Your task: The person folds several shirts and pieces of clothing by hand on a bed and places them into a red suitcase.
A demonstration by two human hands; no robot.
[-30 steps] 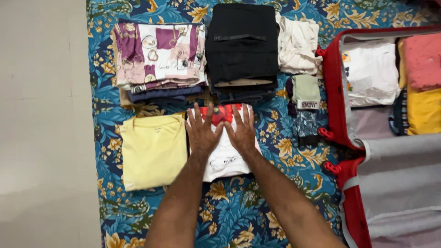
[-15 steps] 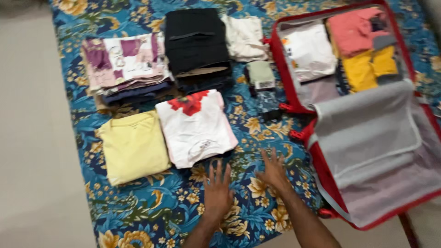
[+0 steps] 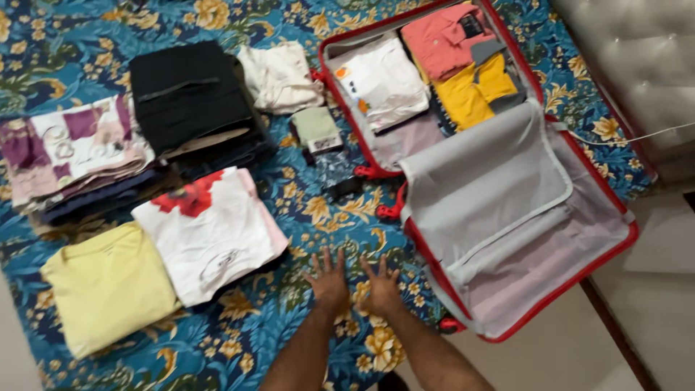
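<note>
Our left hand point(image 3: 330, 279) and right hand point(image 3: 379, 285) lie flat, fingers spread, holding nothing, on the floral sheet point(image 3: 304, 203) between the white shirt point(image 3: 210, 232) and the suitcase point(image 3: 507, 217).

A red suitcase point(image 3: 507, 217) is lying open, holding pink point(image 3: 441, 36), yellow point(image 3: 474, 90) and white clothes point(image 3: 380, 80). Left of it, a black folded stack point(image 3: 188, 94) and a patterned stack point(image 3: 72, 148) are sitting.

Both hands, left hand point(image 3: 329, 282) and right hand point(image 3: 381, 288), press flat on the floral bedsheet point(image 3: 318, 210).
</note>
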